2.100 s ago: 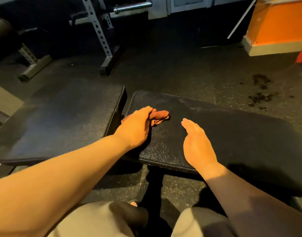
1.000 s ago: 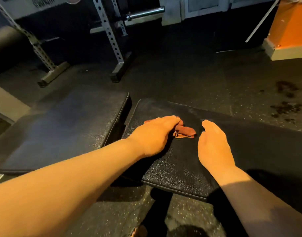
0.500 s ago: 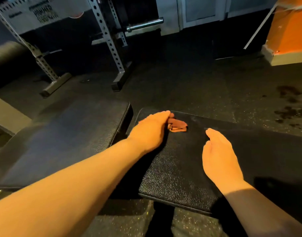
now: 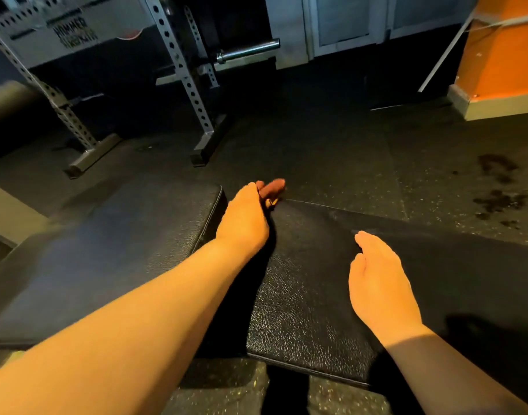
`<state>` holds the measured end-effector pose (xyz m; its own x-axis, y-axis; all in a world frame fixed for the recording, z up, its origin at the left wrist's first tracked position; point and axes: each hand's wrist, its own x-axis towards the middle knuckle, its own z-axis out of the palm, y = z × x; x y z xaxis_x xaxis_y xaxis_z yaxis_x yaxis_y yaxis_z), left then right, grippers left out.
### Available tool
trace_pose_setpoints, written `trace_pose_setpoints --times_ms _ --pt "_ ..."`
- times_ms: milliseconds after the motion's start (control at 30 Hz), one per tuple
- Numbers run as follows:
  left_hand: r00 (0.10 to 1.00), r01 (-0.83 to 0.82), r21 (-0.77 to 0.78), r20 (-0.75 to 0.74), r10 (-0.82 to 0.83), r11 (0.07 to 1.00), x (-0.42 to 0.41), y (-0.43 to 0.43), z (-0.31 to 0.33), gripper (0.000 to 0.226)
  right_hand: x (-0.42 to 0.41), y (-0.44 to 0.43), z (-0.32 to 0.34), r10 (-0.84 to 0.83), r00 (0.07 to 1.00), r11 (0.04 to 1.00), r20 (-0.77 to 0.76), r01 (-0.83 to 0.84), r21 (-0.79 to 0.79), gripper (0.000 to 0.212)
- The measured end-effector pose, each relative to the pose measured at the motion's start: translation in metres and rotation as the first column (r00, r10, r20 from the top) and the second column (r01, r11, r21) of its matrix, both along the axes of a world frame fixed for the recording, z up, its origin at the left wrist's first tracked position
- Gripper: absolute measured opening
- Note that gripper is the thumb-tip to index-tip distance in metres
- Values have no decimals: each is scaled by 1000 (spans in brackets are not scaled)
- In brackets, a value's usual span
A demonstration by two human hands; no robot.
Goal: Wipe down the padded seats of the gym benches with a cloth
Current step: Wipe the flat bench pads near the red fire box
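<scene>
The cloth (image 4: 273, 187), a small rust-coloured rag, is found at the far corner of the right-hand pad (image 4: 331, 295), bunched so that part of it pokes out past that corner. It is pressed there by the left hand (image 4: 244, 218), whose fingers reach forward over it; whether they are curled round the rag or merely laid on top cannot be told, since they are hidden behind the back of the hand. This placement is judged to serve the corner and edge, the spot a flat sweep is likeliest to miss.

The right hand (image 4: 376, 280) is held flat, palm down and fingers together, low over the near middle of the same pad, nearer than the cloth and well apart from it. Nothing is gripped by it. Contact with the vinyl cannot be confirmed; it is probably kept there for balance while the other arm is stretched out.

The left pad (image 4: 113, 259) lies just beside the right-hand pad, separated by a narrow gap at the cloth's left.

Counted: one cloth, two padded sections of the bench, two hands. Beyond the right-hand pad, two perforated steel uprights (image 4: 179, 70) and one bar end (image 4: 247, 50) are seen, with a patch of dark stains (image 4: 496, 190) on the floor to its far right.
</scene>
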<state>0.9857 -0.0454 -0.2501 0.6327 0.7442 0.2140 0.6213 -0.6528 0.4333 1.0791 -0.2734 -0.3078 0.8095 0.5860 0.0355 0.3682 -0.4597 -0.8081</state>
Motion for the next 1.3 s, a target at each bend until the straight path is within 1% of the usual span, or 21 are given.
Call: trace_pose_setpoints --times_ms 67,100,167,233,267,333,400,467,500,567,667,733,833,933,967,1000,1033,1100,1167,1233,1300 --pt "972 -181 174 -117 203 968 20 -29 -1 39 0 -1 0 1 1000 1000 1 -1 6 43" --pt "969 -133 256 -170 180 958 27 -50 -1 38 -1 -1 0 -1 1000 1000 3 1 8 43" --pt "971 200 236 -180 -160 951 27 -79 -10 30 0 0 -1 -5 1000 1000 15 4 5 43" --pt "870 476 2 -147 -470 880 11 -73 -8 33 1 2 0 -4 1000 1000 14 4 -10 44" --pt "846 511 -66 -138 -515 857 4 -59 -4 37 1 2 0 -3 1000 1000 10 4 -14 45" --pt "887 435 -52 -151 -437 899 -3 -29 2 35 2 2 0 -6 1000 1000 -8 6 -5 44" --pt "974 222 -48 -30 -224 974 0 -11 6 25 1 2 -1 -11 1000 1000 -20 11 4 44" --pt "998 31 -26 55 -29 999 13 -28 8 19 1 1 -1 -10 1000 1000 -7 10 3 44" --pt "998 27 50 50 -29 998 23 -48 8 29 1 2 -1 -10 1000 1000 8 10 2 44" --pt "981 189 96 32 -193 977 28 -93 4 48 1 2 -2 -7 999 1000 42 6 11 41" --pt "904 422 20 -89 -419 906 15 -116 9 32 3 3 -2 -3 999 1000 49 2 16 31" --pt "880 452 86 -209 -427 888 2 -104 26 12 1 2 -2 8 998 1000 58 -8 11 37" --pt "934 326 176 -210 -288 929 -8 -67 42 31 0 -1 2 16 1000 1000 23 -16 19 43" --pt "996 69 -56 60 -65 996 -7 -39 32 13 0 -3 3 17 1000 999 -3 -16 41 44" --pt "998 -3 -65 58 7 998 0 -39 24 16 0 -2 2 24 1000 999 -3 -23 41 44" --pt "999 -36 17 -16 37 999 8 -47 16 19 0 -2 1 29 1000 999 2 -29 38 44" --pt "995 -18 131 -90 30 991 16 -60 6 23 -1 -2 1 29 1000 999 11 -29 35 44" --pt "960 221 268 -230 -160 938 28 -91 -3 29 1 -2 1 33 998 999 47 -35 41 44" --pt "855 468 142 -323 -406 872 26 -96 -3 37 2 -2 2 36 997 999 69 -39 35 44" --pt "857 464 48 -276 -435 884 14 -74 3 21 2 -4 3 53 997 998 56 -54 23 44" --pt "956 247 95 -189 -226 964 10 -47 9 8 4 -5 3 79 997 997 26 -80 21 44"
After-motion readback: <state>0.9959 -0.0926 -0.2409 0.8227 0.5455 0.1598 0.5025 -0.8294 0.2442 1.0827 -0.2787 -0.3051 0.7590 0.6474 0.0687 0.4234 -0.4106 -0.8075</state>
